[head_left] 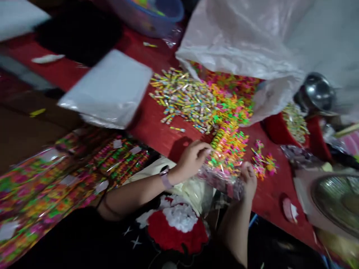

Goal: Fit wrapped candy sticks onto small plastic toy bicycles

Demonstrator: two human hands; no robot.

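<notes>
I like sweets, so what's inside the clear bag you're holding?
Bright pink, green and yellow sweets fill the clear bag in the left hand and right hand. Middle ones are covered.

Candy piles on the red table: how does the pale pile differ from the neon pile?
The pale pile is mostly yellow and silvery, while the neon pile is bright orange, green and pink. The pale pile's pieces look like loose, scattered sticks; the neon pile is packed more densely. The neon pile reaches the clear bag, but the pale pile doesn't. Both lie loose on the red table, touching each other.
</notes>
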